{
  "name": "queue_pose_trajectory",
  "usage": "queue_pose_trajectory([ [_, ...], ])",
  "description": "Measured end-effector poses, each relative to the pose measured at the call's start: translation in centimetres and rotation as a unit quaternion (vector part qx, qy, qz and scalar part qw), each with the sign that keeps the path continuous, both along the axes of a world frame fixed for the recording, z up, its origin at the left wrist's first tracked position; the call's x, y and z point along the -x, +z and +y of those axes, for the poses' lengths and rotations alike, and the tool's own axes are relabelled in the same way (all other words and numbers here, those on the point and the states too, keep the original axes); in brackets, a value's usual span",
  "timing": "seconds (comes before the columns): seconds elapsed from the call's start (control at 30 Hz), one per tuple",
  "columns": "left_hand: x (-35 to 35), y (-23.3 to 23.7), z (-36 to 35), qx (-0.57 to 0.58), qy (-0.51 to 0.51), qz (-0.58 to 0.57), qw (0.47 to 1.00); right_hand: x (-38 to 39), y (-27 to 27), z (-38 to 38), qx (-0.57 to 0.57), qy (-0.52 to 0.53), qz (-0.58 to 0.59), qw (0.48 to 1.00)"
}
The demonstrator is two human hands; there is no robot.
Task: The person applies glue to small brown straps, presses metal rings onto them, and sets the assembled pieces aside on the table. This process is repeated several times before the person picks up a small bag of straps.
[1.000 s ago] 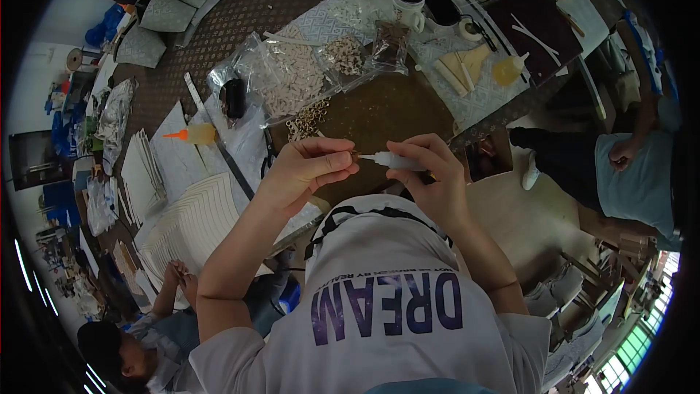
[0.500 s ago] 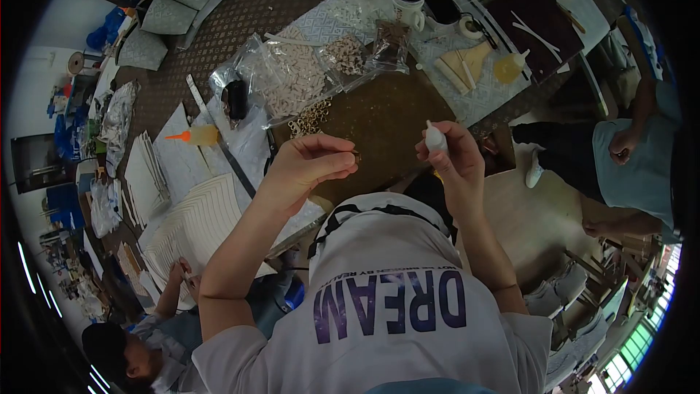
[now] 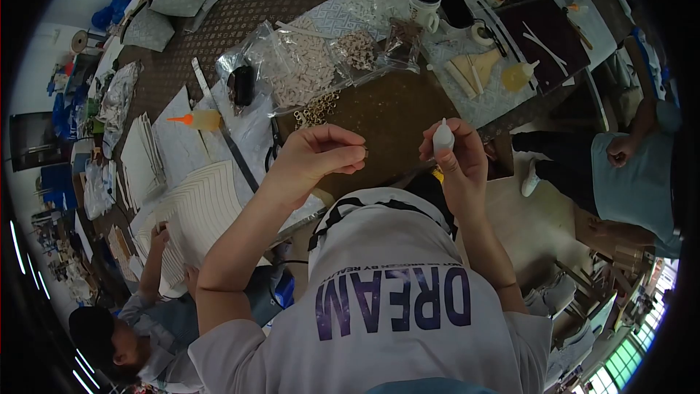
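My left hand (image 3: 317,163) is closed in a pinch, and a small brownish piece (image 3: 366,152) just shows at its fingertips, too tiny to identify. A small white squeeze bottle (image 3: 442,140) with a narrow nozzle pointing up is gripped between the thumb and fingers of my right hand (image 3: 463,157). Both hands are held above the near part of a brown work board (image 3: 397,106), a short distance apart. Beyond my left hand, a heap of small gold-coloured metal fittings (image 3: 317,111) lies at the board's edge.
Clear bags of small beige pieces (image 3: 302,58) lie behind the board. A mug (image 3: 424,6), a phone (image 3: 452,1) and a yellowish glue bottle (image 3: 519,76) stand or lie farther right. At left are an orange-tipped bottle (image 3: 198,120) and layered pale strips (image 3: 197,201), handled by a co-worker.
The whole view has shifted slightly. My hands keep their grips and stay nearly in place, the left pinch turning a little. At the left, the co-worker's hand has moved up along the pale strips.
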State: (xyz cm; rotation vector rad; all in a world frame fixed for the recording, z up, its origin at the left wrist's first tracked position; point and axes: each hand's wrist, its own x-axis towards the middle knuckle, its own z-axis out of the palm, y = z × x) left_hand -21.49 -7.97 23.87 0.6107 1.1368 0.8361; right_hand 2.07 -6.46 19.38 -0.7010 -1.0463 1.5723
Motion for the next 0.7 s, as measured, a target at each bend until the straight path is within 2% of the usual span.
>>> queue_pose_trajectory([
  [0.2, 0.2, -0.5, -0.5, -0.009, 0.010, -0.012, 1.000, 0.5, 0.1, 0.0, 0.004, -0.014, -0.037, 0.999],
  [0.7, 0.9, -2.2, -2.1, -0.021, 0.063, -0.082, 0.994, 1.6, -0.8, 0.0, 0.004, 0.009, -0.028, 1.000],
])
